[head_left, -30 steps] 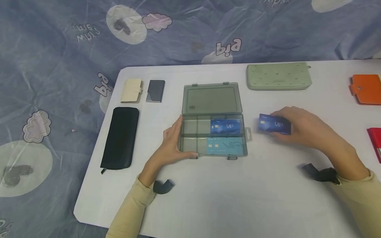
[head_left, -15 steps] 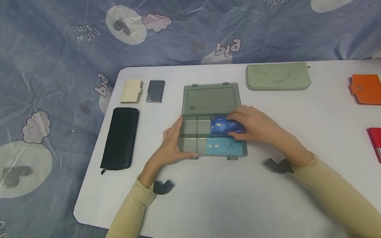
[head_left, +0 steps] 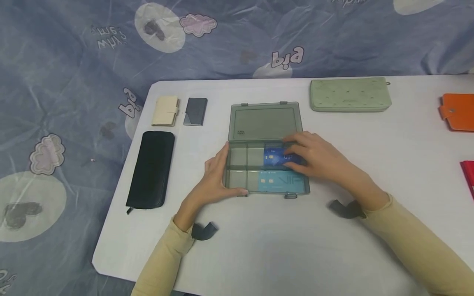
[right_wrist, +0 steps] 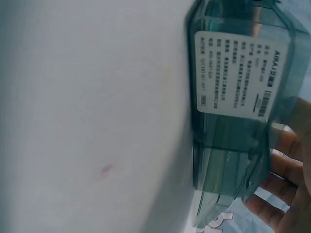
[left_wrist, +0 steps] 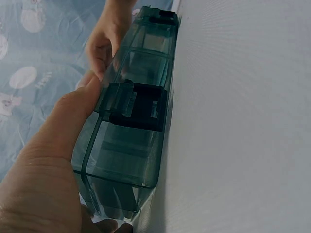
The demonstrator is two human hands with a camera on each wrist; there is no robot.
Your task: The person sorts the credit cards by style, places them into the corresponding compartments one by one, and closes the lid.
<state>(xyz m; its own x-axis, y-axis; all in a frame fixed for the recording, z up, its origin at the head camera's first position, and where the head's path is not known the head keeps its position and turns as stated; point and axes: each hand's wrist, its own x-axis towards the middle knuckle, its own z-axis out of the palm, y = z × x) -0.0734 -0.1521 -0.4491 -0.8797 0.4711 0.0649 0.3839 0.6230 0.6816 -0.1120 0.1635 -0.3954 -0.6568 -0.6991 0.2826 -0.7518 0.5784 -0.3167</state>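
Observation:
A translucent grey-green plastic compartment box (head_left: 237, 179) lies on the table with its lid (head_left: 264, 122) folded back. My left hand (head_left: 211, 181) grips its left end, the thumb on the front rim in the left wrist view. In the upper right compartment lies a dark blue VIP card (head_left: 273, 157), partly covered by my fingers; light blue VIP cards (head_left: 275, 182) lie in the lower right one. Over the upper right compartment my right hand (head_left: 314, 158) has its fingers spread at the dark blue card and box edge. The right wrist view shows those fingers (right_wrist: 282, 189) beside the box rim.
On the left are a long black wallet (head_left: 151, 170), a cream card holder (head_left: 165, 111) and a dark grey one (head_left: 195, 111). A green wallet (head_left: 349, 95) lies at the back right. Further right are an orange holder (head_left: 459, 112) and a red item (head_left: 469, 174).
My right hand has carried the dark blue card from right of the box into the upper right compartment, and its fingers have spread from the card. The left hand stays at the box.

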